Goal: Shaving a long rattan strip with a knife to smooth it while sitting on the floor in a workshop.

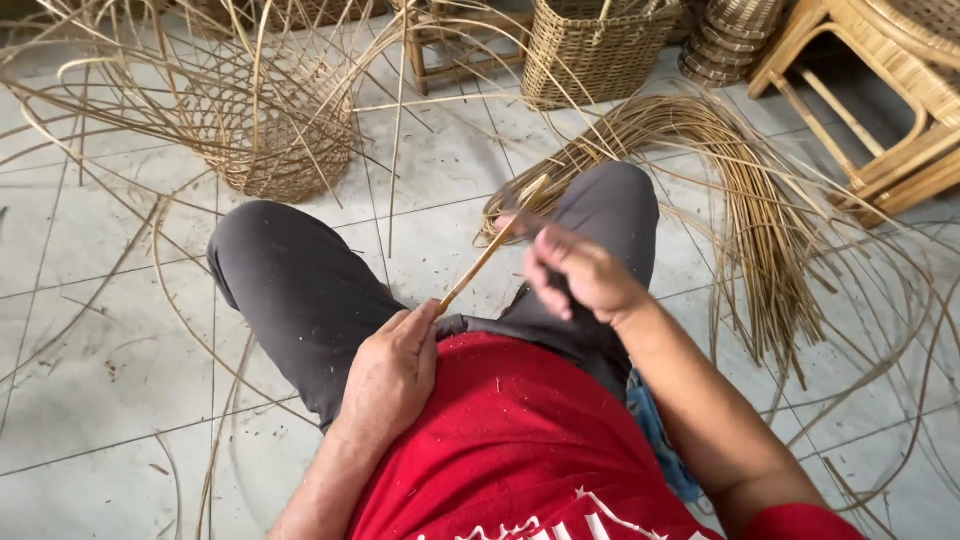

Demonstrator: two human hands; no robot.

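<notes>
Fingers on the left hand are pinched shut around the lower end of a thin rattan strip, which sits over the lap, between the two knees in grey trousers. From that pinch the strip slants up and away to the right hand, whose fingers are curled in around the upper part; it's motion-blurred, so how tight that grip is I can't tell. Just past the strip's far end there's a big bundle of loose rattan strands fanned over the tiled floor. Up and to the left of the strip sits a half-woven basket with stakes sticking out everywhere. Beyond the bundle: a finished woven basket and a rattan chair frame.
</notes>
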